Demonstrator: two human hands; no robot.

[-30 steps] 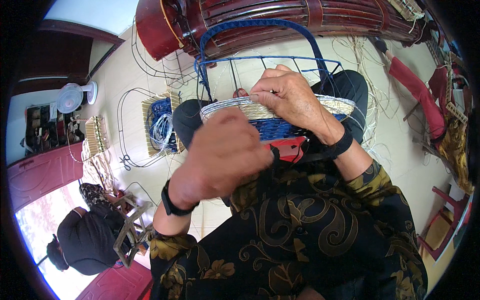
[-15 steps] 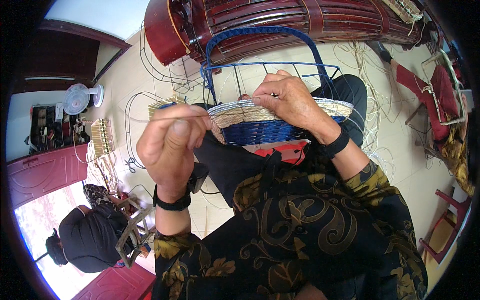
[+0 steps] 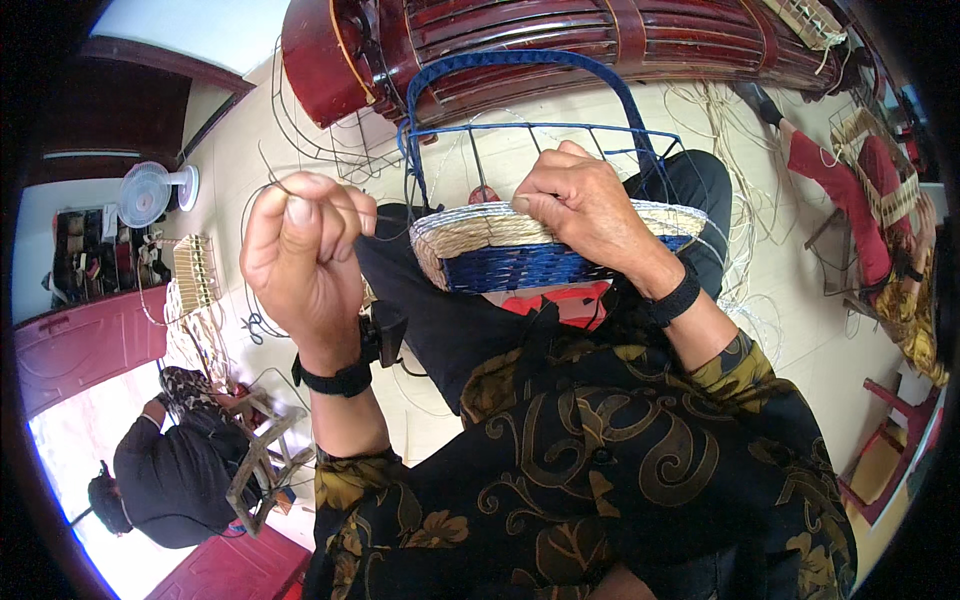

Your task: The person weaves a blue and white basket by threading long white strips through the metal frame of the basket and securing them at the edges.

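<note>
A half-woven basket [image 3: 520, 262] rests on my lap, with a blue woven band below, a pale straw band above, and a bare blue wire frame and arched handle [image 3: 520, 62] rising from it. My right hand [image 3: 585, 205] presses on the pale woven rim, fingers curled over the edge. My left hand [image 3: 300, 255] is raised to the left of the basket, fingers pinched on a thin pale strand [image 3: 390, 218] that runs back toward the basket.
A dark red curved wooden bench [image 3: 560, 40] lies beyond the basket. Bare wire frames [image 3: 320, 140] and partly woven baskets [image 3: 190, 275] sit on the floor at left, near a fan [image 3: 150, 190]. One person crouches at lower left [image 3: 170, 480]; another sits at right [image 3: 880, 200]. Loose strands litter the floor.
My left hand has pulled away from the basket rim, up and to the left, drawing the strand out. My right hand has stayed on the rim.
</note>
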